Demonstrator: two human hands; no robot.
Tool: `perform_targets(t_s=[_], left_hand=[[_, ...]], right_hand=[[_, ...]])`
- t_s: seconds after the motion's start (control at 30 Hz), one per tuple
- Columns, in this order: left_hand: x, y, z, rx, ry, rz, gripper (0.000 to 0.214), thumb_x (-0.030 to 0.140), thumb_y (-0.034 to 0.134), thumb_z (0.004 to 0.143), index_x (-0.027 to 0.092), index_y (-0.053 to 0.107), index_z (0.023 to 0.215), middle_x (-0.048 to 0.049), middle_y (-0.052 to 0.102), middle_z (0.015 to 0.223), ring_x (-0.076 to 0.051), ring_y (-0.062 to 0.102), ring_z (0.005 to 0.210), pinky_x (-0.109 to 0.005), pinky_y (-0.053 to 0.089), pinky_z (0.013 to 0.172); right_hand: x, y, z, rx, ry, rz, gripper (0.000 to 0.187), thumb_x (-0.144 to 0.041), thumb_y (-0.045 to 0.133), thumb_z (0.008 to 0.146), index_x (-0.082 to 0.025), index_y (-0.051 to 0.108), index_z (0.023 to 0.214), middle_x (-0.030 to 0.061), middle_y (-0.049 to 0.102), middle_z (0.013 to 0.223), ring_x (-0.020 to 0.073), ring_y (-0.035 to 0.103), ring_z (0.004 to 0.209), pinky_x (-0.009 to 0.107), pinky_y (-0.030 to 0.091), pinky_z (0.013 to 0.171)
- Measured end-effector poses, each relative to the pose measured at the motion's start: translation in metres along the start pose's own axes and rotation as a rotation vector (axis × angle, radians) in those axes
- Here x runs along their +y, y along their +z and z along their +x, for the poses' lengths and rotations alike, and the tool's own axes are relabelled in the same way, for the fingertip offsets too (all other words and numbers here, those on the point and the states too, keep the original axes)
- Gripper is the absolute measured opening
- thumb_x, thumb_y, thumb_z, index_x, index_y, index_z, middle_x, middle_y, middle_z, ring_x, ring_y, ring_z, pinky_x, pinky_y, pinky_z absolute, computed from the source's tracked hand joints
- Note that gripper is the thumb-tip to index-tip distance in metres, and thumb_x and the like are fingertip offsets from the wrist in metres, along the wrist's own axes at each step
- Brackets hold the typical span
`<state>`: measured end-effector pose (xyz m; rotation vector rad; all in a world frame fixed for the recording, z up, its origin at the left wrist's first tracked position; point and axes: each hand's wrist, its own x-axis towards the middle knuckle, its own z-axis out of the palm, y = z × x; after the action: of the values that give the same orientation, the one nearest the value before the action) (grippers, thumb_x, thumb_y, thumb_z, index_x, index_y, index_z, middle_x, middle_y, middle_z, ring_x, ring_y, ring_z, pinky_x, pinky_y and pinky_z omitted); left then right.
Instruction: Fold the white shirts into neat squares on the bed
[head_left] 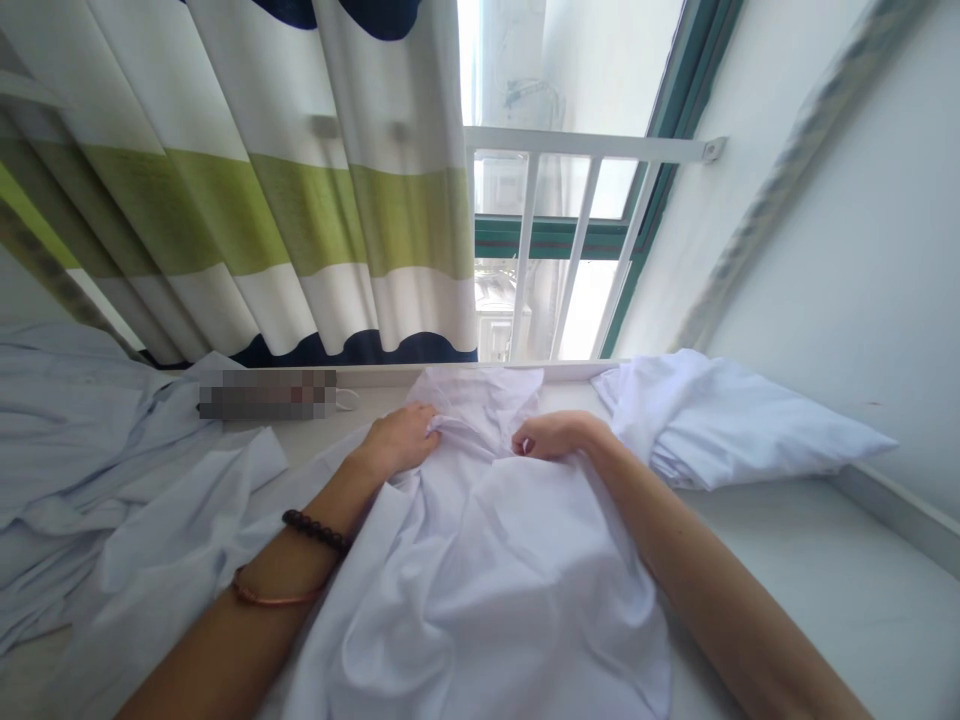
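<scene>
A rumpled white garment (495, 560) spreads from the bottom of the view up to the sill edge, its far end thinner and partly see-through. My left hand (401, 437) grips its left side near that far end, fingers curled into the cloth. Across from it, my right hand (555, 437) is closed in a pinch at the right side of the same fabric. The folds between both hands are bunched. Part of what my fingertips hold is hidden. A dark bead bracelet and a thin reddish band circle my left wrist and forearm.
More loose white clothes (82, 470) lie at the left, and a folded white bundle (735, 420) sits at the right on the white surface (817, 560). A blurred-out object (266, 395) rests near a striped curtain (300, 200). White railing bars (525, 255) stand before the window.
</scene>
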<state>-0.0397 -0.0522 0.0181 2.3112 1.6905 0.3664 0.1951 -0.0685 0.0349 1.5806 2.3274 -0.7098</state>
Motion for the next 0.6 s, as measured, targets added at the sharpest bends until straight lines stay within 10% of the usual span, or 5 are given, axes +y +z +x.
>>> perform_targets(t_s=[0.17,0.43,0.6], left_hand=[[-0.003,-0.039,-0.002,0.085,0.042,-0.340,0.021,0.030,0.057,0.073,0.016,0.062,0.088,-0.0062,0.069,0.092,-0.027,0.063,0.091,-0.037,0.049,0.082],[-0.005,-0.049,-0.006,0.148,0.070,-0.831,0.037,0.040,0.058,0.080,0.011,0.059,0.102,-0.0067,0.068,0.090,-0.020,0.065,0.083,-0.033,0.054,0.074],[-0.012,-0.052,-0.003,0.417,0.019,-0.623,0.055,0.025,0.068,0.074,0.017,0.048,0.124,-0.0014,0.061,0.093,-0.014,0.058,0.076,-0.025,0.051,0.066]], right_hand=[[0.026,-0.025,-0.036,-0.099,0.020,0.161,0.026,-0.043,0.066,0.076,-0.019,0.072,0.083,0.0038,0.073,0.088,0.0166,0.064,0.076,0.021,0.045,0.058],[0.021,-0.024,-0.027,0.338,0.239,0.450,0.070,-0.066,0.029,0.090,-0.016,0.043,0.137,0.0128,0.071,0.089,0.0162,0.062,0.051,0.028,0.051,0.048],[0.020,-0.010,-0.001,0.143,0.195,0.371,0.057,-0.060,0.031,0.093,-0.018,0.057,0.121,0.0095,0.068,0.088,0.0125,0.058,0.049,0.023,0.046,0.044]])
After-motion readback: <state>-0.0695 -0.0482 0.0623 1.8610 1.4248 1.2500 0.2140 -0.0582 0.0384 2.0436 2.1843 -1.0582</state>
